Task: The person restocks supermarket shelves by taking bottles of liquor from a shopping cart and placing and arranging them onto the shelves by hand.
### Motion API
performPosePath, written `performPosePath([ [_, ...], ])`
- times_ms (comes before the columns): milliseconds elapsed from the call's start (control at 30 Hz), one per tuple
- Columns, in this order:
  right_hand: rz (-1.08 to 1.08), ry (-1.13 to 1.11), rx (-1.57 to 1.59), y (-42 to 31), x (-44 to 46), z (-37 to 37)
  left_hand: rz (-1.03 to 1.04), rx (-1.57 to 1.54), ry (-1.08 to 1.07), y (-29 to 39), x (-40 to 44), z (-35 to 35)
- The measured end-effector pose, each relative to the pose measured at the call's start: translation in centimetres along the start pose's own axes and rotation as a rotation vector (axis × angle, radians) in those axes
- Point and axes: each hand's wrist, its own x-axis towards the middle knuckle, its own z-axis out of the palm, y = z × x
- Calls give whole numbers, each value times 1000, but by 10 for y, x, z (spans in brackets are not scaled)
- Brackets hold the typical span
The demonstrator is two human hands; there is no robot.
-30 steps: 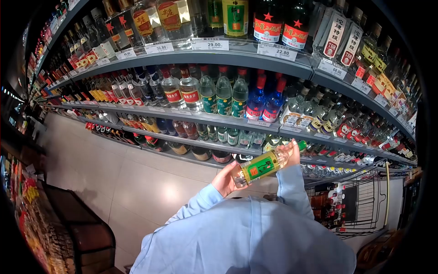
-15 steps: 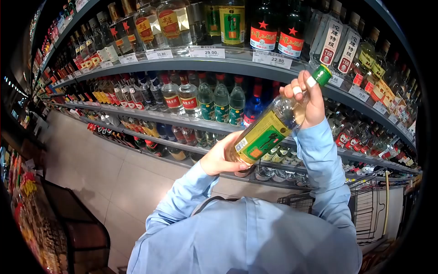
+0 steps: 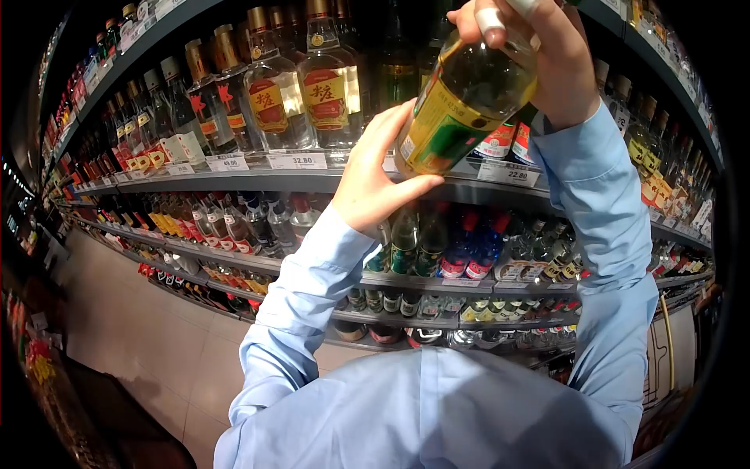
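Glass gripped two-handed, from the head view: holds a green-labelled bottle (image 3: 453, 117) tilted before the upper shelf (image 3: 266, 181). Clamps its upper part with the right hand (image 3: 551, 59), cups its base with the left hand (image 3: 369, 173), probably to share weight. Faces clear bottles (image 3: 269, 94) at left, likely stood label-outward for easy reading.

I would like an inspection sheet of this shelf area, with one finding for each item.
Surface: grey shelf, price labels along its edge
Handled item: glass bottle with yellow-green label, tilted, in front of the shelf
Clutter: clear bottles with red-gold labels, standing close together
Hands: right hand grips the bottle's upper end; left hand cupped at its base, contact unclear
Cables: nothing seen
Surroundings: tiled floor, blue bottles on a lower shelf
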Motion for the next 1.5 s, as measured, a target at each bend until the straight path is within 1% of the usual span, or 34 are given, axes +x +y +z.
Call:
performPosePath([
  [33,-63,-31,-66,6,9,3,35,61,97,-4,6,-4],
  [100,-115,-32,-149,17,23,8,79,73,164,-26,14,-8],
  [167,-143,-77,-128,30,33,8,88,104,201,-38,15,-11],
  [333,-88,-57,-294,57,34,12,97,230,235,-54,8,-10],
  [400,-50,-76,-329,66,35,11,108,225,241,-59,3,-10],
  [467,-22,-86,-229,74,35,12,124,207,236,-61,1,-9],
  [533,17,-67,-220,80,35,10,135,175,214,-60,-2,-9],
  [567,29,-66,-224,83,35,7,166,253,196,-56,-2,-10],
  [700,78,-67,-230,95,40,-6,116,248,195,-57,-2,-3],
  [733,91,-66,-228,98,40,-7,140,268,193,-59,-2,0],
  [767,141,-19,-197,102,39,-7,163,289,188,-62,-2,3],
  [867,237,12,-112,117,40,-10,193,381,201,-65,-1,9],
  [967,262,1,-59,125,39,-15,218,515,238,-70,-1,17],
  [1133,229,-16,-96,130,39,-14,236,545,230,-71,0,19],
  [1233,330,-23,-111,136,43,-18,218,552,234,-69,0,20],
  [1333,266,98,-134,145,47,-16,190,542,237,-65,1,20],
  [1367,308,140,-273,142,50,-15,181,538,244,-64,2,21],
  [1467,188,268,-458,127,48,10,167,551,198,-63,1,20],
  [1500,371,227,-532,129,56,3,170,558,195,-63,1,20],
])
